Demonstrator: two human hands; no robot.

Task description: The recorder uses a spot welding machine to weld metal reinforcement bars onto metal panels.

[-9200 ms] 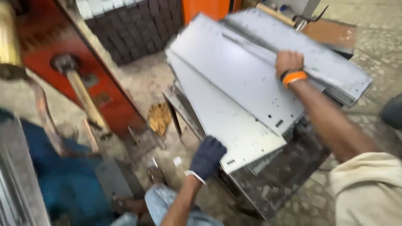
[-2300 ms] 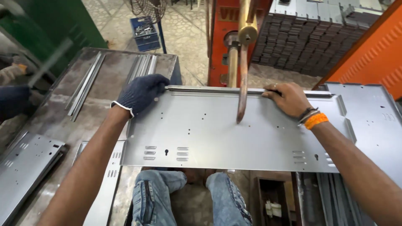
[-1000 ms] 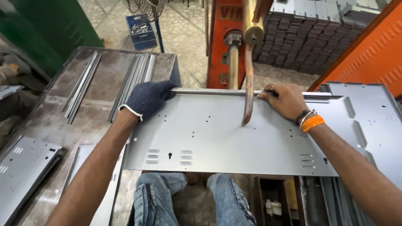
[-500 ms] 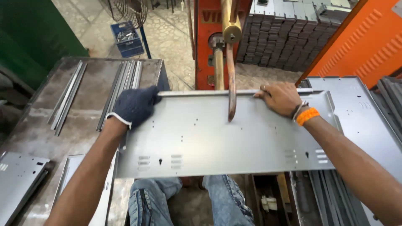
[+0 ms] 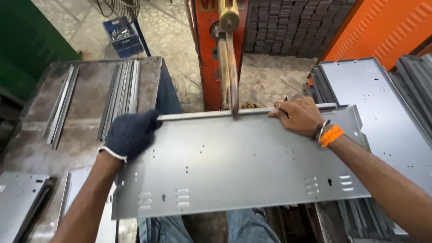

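A grey sheet-metal panel (image 5: 243,164) with small holes and slots lies flat across my lap. My left hand (image 5: 130,132), in a dark blue glove, grips the panel's far left corner. My right hand (image 5: 297,114), bare with an orange wristband, presses on a thin metal strip (image 5: 202,115) lying along the panel's far edge. The curved copper arm of the orange spot welder (image 5: 231,67) comes down onto that edge between my hands.
A steel table (image 5: 90,130) at left carries bundles of metal strips (image 5: 119,92). More grey panels (image 5: 387,112) are stacked at right beside an orange cabinet (image 5: 387,27). A blue crate (image 5: 122,36) stands on the floor behind, and dark blocks (image 5: 288,24) are piled at the back.
The panel was carried from the right-hand stack to the welder. Over the last second it has shifted slightly under the copper arm, with both hands staying on its far edge.
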